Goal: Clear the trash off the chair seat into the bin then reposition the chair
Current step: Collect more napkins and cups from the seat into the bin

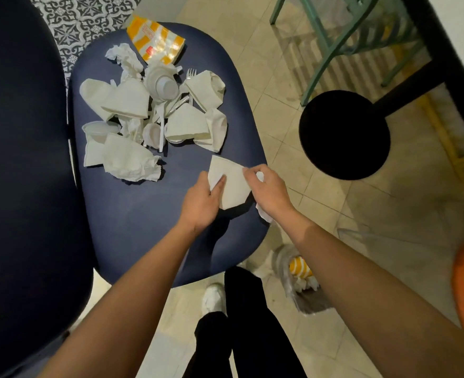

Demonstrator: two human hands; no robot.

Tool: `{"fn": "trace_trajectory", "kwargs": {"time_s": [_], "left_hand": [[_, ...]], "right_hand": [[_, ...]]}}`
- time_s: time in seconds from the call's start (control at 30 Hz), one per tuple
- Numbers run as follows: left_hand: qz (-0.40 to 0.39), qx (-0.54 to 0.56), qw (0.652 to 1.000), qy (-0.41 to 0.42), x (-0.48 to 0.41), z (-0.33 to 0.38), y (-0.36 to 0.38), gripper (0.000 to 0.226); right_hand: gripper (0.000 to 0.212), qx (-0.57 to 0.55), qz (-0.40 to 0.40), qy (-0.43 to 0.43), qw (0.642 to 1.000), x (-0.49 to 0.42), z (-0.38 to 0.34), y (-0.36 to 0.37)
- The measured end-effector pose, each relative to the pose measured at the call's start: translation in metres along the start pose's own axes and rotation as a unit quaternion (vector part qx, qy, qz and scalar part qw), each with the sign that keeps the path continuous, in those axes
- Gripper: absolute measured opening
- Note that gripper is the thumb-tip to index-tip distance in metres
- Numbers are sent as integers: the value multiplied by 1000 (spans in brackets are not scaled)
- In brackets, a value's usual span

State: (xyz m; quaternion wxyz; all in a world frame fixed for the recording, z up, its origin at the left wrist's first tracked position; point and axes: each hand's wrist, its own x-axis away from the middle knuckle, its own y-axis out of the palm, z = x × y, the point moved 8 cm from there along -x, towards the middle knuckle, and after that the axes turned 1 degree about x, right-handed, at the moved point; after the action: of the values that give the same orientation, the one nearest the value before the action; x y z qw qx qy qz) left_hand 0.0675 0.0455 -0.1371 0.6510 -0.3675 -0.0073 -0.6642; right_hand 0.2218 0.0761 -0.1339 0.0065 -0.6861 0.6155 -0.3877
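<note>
Head view, napkin (232,184) pinched, bin (311,304) partly hidden

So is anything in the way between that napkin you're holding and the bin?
Nothing visible is. The left hand and right hand hold the napkin over the near corner of the chair seat, and the bin stands open on the floor just beyond that edge. Only the person's own right forearm passes over part of it.
</note>
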Motion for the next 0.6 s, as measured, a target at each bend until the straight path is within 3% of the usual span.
{"fn": "trace_trajectory", "kwargs": {"time_s": [0.17,0.4,0.6], "left_hand": [[-40,20,999,8,31,6,33,37],[-105,13,994,-9,72,9,87,55],[-160,-24,986,33,94,4,150,44]], "right_hand": [[22,-59,25,35,997,39,42,-21],[36,-83,44,89,992,84,107,-50],[28,-140,51,128,981,111,172,-76]]}}
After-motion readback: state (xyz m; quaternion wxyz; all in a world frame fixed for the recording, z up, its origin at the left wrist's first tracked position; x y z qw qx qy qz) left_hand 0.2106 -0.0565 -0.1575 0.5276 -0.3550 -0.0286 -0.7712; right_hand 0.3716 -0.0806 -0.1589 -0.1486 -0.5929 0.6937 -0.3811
